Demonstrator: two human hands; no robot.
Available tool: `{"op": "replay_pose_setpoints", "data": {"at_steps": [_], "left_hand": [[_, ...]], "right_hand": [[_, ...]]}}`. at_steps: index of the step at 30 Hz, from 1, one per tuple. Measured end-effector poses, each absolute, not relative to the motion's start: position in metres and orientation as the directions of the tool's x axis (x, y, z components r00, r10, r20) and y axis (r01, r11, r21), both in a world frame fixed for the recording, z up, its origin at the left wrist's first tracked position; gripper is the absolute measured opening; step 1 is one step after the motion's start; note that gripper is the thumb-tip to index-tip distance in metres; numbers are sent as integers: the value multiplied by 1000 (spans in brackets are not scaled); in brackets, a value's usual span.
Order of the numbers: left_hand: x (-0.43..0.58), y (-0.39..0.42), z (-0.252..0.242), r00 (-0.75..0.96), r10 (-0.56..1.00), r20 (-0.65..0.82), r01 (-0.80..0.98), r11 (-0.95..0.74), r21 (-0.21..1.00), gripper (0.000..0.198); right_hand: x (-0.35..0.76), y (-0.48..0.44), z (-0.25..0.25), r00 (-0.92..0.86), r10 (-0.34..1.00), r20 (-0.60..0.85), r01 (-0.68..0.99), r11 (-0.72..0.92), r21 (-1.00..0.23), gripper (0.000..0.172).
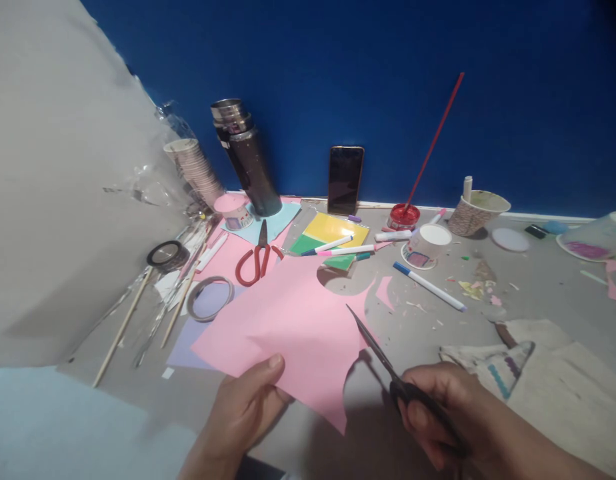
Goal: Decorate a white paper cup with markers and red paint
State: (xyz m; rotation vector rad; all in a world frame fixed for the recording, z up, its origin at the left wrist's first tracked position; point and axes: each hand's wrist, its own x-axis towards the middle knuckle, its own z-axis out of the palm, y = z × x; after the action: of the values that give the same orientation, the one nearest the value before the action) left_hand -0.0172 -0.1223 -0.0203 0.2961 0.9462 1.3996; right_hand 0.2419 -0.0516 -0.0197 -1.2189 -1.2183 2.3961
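A sheet of pink paper (288, 313) with curved cut-outs along its far and right edges is pinched in my left hand (253, 400), thumb on top near the lower edge. My right hand (438, 407) grips dark-handled scissors (378, 350) by the handles. Their blades point up and left, over the right part of the sheet. Whether the blades touch the paper I cannot tell. A small curved pink scrap (385, 293) lies just beyond the sheet's right side.
Red-handled scissors (258, 263), a grey tape roll (211, 299) and wooden sticks (123, 327) lie at left. Behind stand a dark flask (253, 167), stacked cups (195, 172) and a phone (345, 180). Markers (431, 287), paper cups (433, 243) and a cloth (563, 373) are at right.
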Motion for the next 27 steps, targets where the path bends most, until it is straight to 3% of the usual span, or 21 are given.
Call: {"op": "replay_pose_setpoints", "data": {"at_steps": [6,14,19,27], "left_hand": [[-20,-123,-21,-65,931,-359,-684,220,695,42],[-27,-123,-25,-55,934,-354,-675,226,703,52],[-27,-123,-22,-73,931,-358,-658,224,719,53],[-28,-123,-22,-60,929,-365,-683,228,694,53]], "right_hand": [[246,-50,-16,-642,480,-598,301,-559,-773,42],[250,-51,-20,-668,485,-564,261,-558,-788,40],[251,-51,-22,-654,481,-584,307,-537,-786,29],[252,-44,-10,-655,465,-596,395,-462,-794,27]]}}
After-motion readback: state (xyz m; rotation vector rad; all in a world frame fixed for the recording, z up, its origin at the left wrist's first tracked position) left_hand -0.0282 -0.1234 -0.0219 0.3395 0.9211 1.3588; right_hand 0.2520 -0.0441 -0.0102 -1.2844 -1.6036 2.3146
